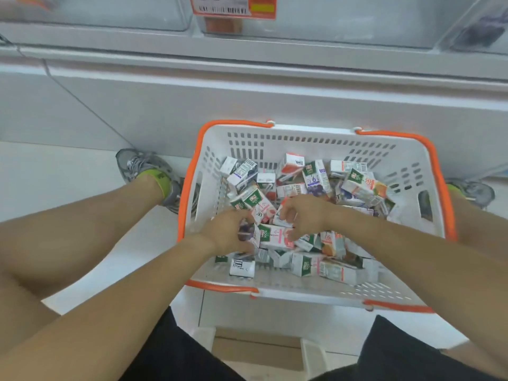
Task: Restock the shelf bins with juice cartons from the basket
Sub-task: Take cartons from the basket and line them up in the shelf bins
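While the person crouches in front of the shelf, both hands are down inside the white basket [310, 138] with orange handles, which stands on the floor between the two feet. The juice cartons [316, 178] lie there in a loose, mixed heap, some purple, some pink, some orange. The left hand [229, 233] has its fingers curled into the pile at a dark purple carton [244, 232], and it seems to grip it, though blur hides the exact hold. The right hand [305, 213] bends its fingers over a small white carton [283, 218] and seems to pinch it, just above a pink carton [276, 237] that lies flat between the two hands. The shelf bins [341, 26] are clear boxes higher up, behind a price label [233, 5], and look mostly unfilled. To do this step well, it is probably best to pick cartons of one flavour together, holding each by its flat sides and not by the corners or the straw. A careless pull could drag neighbouring cartons and tumble the heap, so lifting straight up seems safer.
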The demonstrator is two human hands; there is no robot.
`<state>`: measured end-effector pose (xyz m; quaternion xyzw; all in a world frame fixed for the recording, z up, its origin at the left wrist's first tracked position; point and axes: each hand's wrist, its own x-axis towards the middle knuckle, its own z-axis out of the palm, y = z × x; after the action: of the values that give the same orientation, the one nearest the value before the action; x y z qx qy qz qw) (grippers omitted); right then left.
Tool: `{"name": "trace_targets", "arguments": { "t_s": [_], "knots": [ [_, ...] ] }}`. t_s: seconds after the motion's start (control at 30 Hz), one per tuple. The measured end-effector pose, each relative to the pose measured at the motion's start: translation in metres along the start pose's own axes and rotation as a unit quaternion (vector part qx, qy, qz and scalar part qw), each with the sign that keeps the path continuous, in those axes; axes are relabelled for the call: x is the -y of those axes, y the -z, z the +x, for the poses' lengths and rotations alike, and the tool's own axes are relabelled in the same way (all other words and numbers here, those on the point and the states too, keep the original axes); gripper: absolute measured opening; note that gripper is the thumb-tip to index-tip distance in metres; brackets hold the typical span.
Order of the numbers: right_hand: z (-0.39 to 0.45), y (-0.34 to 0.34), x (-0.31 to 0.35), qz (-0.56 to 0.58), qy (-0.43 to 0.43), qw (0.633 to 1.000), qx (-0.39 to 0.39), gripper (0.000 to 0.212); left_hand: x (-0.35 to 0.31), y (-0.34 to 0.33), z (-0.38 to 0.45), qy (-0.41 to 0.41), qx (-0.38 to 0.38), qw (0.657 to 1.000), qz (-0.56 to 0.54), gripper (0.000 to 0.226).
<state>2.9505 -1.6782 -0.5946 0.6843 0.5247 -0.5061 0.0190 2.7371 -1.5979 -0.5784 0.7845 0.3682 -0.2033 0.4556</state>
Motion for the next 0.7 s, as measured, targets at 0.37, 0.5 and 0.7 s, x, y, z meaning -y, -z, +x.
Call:
{"name": "trace_targets", "arguments": {
  "t_s": [0.37,0.5,0.7],
  "knots": [
    [-0.002,-0.053,-0.004,-0.18,0.02,0.979,-0.094,0.08,0.006,0.023,-0.008,0.081,-0.159,0.959,-0.22,0.051],
    [-0.004,-0.053,0.0,-0.119,-0.005,0.985,-0.124,0.06,0.005,0.038,-0.015,0.131,-0.123,0.933,-0.311,0.031],
    [-0.03,-0.017,0.008,0.045,-0.082,0.989,-0.112,0.038,-0.004,0.027,-0.032,0.196,-0.033,0.877,-0.437,0.032]
  ]
}}
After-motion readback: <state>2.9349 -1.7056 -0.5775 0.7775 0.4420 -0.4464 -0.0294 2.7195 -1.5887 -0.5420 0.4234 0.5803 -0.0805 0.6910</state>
